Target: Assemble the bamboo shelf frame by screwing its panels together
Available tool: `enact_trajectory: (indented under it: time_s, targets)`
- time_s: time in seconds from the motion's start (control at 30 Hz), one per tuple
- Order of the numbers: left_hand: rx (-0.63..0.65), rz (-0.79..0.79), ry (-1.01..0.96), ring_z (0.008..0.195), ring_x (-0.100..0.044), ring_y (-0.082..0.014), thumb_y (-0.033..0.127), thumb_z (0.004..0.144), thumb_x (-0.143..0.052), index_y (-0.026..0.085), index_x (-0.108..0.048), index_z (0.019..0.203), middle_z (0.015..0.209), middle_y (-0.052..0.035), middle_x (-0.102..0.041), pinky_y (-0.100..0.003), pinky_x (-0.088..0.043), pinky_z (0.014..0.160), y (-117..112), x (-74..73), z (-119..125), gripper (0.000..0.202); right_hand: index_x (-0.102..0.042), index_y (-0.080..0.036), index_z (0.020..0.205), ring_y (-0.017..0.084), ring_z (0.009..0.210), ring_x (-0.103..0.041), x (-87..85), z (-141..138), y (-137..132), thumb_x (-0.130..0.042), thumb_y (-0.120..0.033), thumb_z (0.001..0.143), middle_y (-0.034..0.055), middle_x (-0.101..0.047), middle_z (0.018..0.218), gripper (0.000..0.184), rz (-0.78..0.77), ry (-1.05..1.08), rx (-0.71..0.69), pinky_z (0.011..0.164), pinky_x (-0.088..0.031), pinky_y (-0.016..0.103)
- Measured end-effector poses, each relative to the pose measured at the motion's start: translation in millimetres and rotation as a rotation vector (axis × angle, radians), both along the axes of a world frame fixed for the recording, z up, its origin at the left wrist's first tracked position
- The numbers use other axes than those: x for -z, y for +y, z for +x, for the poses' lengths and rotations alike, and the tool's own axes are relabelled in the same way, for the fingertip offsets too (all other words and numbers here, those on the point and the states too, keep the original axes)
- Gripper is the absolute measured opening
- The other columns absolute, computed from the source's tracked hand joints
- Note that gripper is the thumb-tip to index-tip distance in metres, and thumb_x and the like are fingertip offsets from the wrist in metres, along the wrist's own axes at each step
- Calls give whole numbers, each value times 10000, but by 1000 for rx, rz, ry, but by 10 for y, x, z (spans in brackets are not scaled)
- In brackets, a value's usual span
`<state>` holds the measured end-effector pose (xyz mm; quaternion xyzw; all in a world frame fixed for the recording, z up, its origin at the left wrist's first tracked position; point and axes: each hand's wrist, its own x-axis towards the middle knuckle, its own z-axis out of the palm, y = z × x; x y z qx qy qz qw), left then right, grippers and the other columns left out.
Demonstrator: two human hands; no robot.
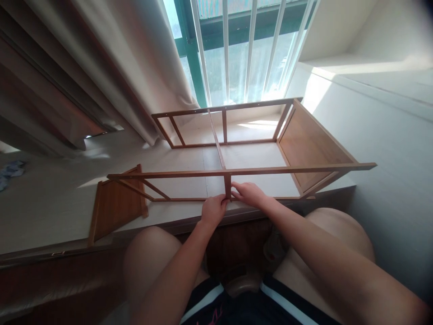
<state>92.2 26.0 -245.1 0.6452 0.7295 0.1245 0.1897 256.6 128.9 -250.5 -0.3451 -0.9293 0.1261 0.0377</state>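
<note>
A brown wooden frame (176, 174) lies on its side on the pale ledge in front of me, its two long slatted sides joined by a thin cross rail (215, 135) and a solid end panel (314, 140) at the right. My left hand (214, 210) is closed on the foot of the short middle bar (228, 184) of the near side. On the other side of that bar, my right hand (249, 194) has its thumb and fingers curled against it. Exactly how the right fingertips grip is partly hidden.
A separate wooden panel (118, 205) lies at the left, by the frame's open end. Beige curtains (135, 58) hang at the back left, beside a barred window (240, 54). A white wall (382, 122) rises at the right. The ledge's front edge runs above my knees.
</note>
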Motion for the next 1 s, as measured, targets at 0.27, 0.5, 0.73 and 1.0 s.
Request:
enact_trajectory:
  time_s: [0.27, 0.5, 0.73, 1.0]
  targets:
    - [-9, -65, 44, 878, -670, -209, 460, 950, -407, 303, -681, 1124, 862, -37, -741, -279, -457, 778, -139, -55, 264, 360, -573, -264, 1247, 248, 835, -684, -24, 243, -50, -436, -440, 964, 73, -745, 903, 360, -17, 5, -40, 686, -385, 280]
    - [2, -87, 107, 907, -674, -224, 451, 965, -356, 296, -649, 1147, 947, -61, -733, -297, -472, 770, -251, -94, 482, 379, -552, -302, 1293, 254, 879, -687, -68, 403, -258, -421, -446, 970, 77, -745, 974, 377, 3, -2, 37, 714, -407, 296]
    - [112, -146, 195, 942, -678, -276, 440, 891, -528, 258, -575, 1256, 1043, -101, -721, -336, -489, 751, -427, -473, 446, 410, -525, -360, 1318, 245, 955, -680, -90, 418, -437, -420, -462, 973, 44, -736, 1057, 375, -58, 56, 153, 736, -425, 293]
    - [602, 317, 261, 772, -609, -165, 438, 909, -540, 270, -682, 928, 828, -4, -692, -286, -422, 693, -631, -2267, 81, 222, -532, -371, 1308, 248, 966, -675, -53, 429, -394, -394, -495, 975, 44, -737, 1039, 381, -103, 63, 174, 767, -428, 305]
